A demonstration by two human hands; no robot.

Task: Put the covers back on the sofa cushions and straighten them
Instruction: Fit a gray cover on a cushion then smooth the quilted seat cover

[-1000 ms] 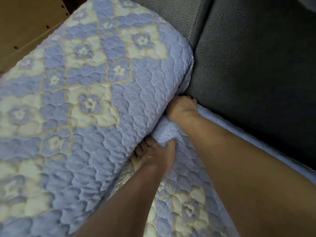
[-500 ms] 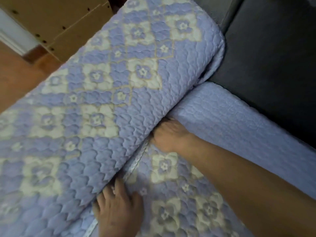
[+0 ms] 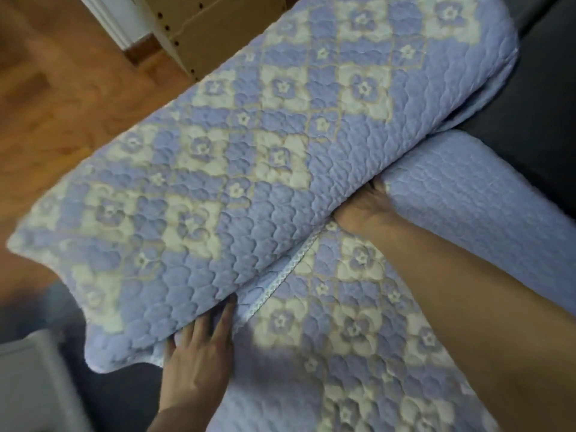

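Cushions and their quilted lilac covers filled most of the view, and the job looked well advanced but not finished. Farthest left lay the wooden floor point(image 3: 62, 98), with a pale board point(image 3: 224, 29) drilled with holes at the top, and a blurred grey-white object point(image 3: 34, 385) in the lower left corner that could not be identified. Next came the covered cushion point(image 3: 249, 169), standing on its long edge and tilted across the frame, its floral cover drawn over the whole face that showed; its lower left corner looked loose and scalloped, not yet pulled square. At its bottom edge the left hand point(image 3: 199, 366) lay flat with straight fingers pressed against the fabric, gripping nothing, apparently tucking or smoothing the hem. A lace-trimmed edge point(image 3: 280, 275) ran between that cushion and the seat cover point(image 3: 358, 332) spread beneath it. Further right, the right hand point(image 3: 367, 207) was pushed into the crease where the upright cushion met the seat; its fingers were buried in the fold, so whether they clutched cloth could not be told. Beyond it a plain lilac roll point(image 3: 467, 194) rested against the dark sofa point(image 3: 548, 98). Judging by this, covering was largely done, while tucking the edges, squaring corners and setting the cushion in place remained.
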